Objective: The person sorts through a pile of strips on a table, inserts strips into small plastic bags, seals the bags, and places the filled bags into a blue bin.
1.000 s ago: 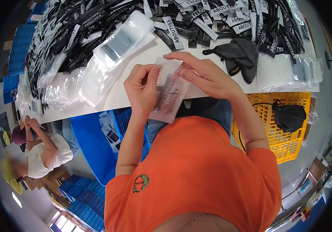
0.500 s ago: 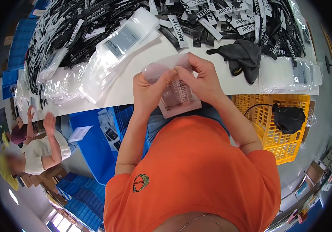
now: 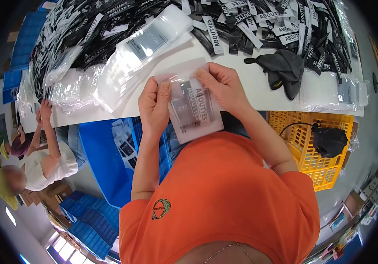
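A frosted clear bag [image 3: 193,108] with dark printed strips inside hangs in front of the table edge, its lower end over my lap. My left hand [image 3: 155,105] pinches its left upper side, thumb on top. At the right upper side my right hand [image 3: 224,87] grips the same bag between thumb and fingers. Left of it on the table lies a fanned stack of clear bags [image 3: 125,66] with a grey label. Black and white strips [image 3: 105,31] are heaped along the back. To the right rests a dark grey cloth item [image 3: 281,68].
Packs of clear bags lie at the left [image 3: 72,94] and right [image 3: 327,92] of the white table [image 3: 259,99]. Below are a blue bin [image 3: 105,176] holding bags and a yellow crate [image 3: 285,127] with a black pouch [image 3: 330,141]. A co-worker [image 3: 50,165] is at the left.
Both hands have spread apart along the bag's upper part, and the bag now lies flatter between them. The co-worker's hands have moved back to the table, and a white bag has dropped from sight.
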The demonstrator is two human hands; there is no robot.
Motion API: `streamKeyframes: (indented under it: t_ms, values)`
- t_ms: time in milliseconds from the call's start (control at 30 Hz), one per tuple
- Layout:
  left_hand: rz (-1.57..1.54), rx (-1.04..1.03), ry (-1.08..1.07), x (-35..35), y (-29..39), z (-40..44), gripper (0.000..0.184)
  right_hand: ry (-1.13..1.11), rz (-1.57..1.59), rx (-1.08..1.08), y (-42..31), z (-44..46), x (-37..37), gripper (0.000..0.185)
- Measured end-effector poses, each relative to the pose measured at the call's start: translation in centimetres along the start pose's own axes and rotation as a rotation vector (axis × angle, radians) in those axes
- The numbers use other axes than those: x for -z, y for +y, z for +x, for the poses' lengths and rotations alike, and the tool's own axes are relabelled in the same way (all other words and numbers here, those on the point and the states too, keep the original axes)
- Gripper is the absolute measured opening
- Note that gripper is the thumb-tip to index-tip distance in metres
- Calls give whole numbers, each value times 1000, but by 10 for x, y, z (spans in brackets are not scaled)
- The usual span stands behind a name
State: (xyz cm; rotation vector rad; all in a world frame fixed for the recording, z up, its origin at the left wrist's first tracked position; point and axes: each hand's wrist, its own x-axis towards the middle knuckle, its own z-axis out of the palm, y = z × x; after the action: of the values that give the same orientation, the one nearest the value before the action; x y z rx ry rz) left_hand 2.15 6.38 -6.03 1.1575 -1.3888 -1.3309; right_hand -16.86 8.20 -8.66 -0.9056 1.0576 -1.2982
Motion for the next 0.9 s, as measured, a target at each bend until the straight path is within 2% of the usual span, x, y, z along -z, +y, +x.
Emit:
streamKeyframes:
  t_ms: [100, 300, 500, 600, 700, 800, 900]
  values:
    - [15, 8, -23, 10, -3, 0, 22, -15, -183, 43, -13, -2, -2, 18]
    - [-119, 9, -46, -5, -5, 1, 18, 41, -233, 165, -14, -7, -1, 18]
    - [-107, 11, -36, -13, 3, 3, 15, 12, -91, 64, -23, -7, -2, 13]
    - [58, -59, -98, -13, 3, 8, 14, 60, -158, 144, -19, -8, -5, 12]
    - [163, -80, -128, -13, 0, 8, 13, 131, -545, 426, -15, -6, -7, 16]
    - [21, -14, -71, -9, 5, 7, 15, 69, -418, 303, -10, -5, -5, 18]
    - [-99, 62, -28, 3, 9, -4, 18, 33, 35, -46, -17, -1, -2, 19]
